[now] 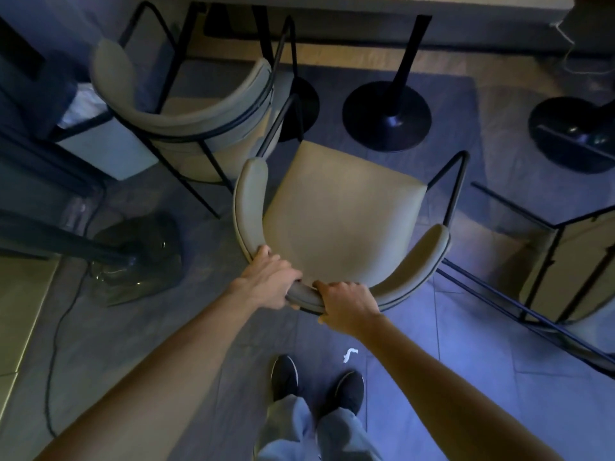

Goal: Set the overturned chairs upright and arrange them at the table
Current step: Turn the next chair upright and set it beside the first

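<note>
Both bare arms reach forward and down: left grip [266,282] curls over the curved backrest [422,257] of the chair [339,207], knuckles up, fingers wrapped round the rim, and right grip [347,306] clamps the same rim just beside it. The chair stands upright on the floor [482,377] ahead of the person's shoes [316,384], seat facing the tabletop [432,3], near its round black bases [386,114]. A second chair [186,128] stands just left of it, close to the tabletop, while a third chair [565,261] lies tipped over at right.
</note>
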`<state>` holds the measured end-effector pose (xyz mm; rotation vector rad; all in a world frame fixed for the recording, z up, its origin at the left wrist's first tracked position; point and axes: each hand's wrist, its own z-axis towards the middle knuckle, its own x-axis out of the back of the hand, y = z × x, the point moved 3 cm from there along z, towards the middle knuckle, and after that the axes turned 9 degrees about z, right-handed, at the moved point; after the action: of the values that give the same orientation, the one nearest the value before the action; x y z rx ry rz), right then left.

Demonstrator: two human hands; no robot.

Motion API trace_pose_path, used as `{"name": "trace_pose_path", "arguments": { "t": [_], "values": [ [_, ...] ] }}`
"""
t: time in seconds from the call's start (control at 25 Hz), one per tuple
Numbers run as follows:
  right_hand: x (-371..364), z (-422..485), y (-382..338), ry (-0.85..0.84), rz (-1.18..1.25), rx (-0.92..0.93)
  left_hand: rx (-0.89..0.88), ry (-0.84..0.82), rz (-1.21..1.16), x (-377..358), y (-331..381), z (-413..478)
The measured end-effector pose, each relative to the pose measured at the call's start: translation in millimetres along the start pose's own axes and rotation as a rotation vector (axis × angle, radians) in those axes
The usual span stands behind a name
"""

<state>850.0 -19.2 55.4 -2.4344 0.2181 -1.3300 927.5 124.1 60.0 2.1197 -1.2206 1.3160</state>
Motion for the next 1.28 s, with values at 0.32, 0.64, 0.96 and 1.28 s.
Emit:
{"name": "trace_pose_path", "arguments": {
  "t": [0.32, 0.64, 0.96, 1.28],
  "values": [
    [13.9, 16.9, -5.0, -0.186, -0.157, 0.068, 0.014, 0.052, -0.024, -11.0, -12.6, -11.4],
    [51.9, 19.1, 46.7, -0.130, -0.168, -0.048, 0.037, 0.117, -0.043, 24.0, -0.4, 40.4],
    [109.1, 50.5, 111.8, -0.073, -0.228, -0.029, 0.141, 0.089, -0.072, 66.5, -2.5, 113.2],
    [163.9, 115.7, 168.0, -0.085, -0.228, 0.038, 0.231, 0.101, -0.091, 100.9, -33.6, 184.7]
  ]
}}
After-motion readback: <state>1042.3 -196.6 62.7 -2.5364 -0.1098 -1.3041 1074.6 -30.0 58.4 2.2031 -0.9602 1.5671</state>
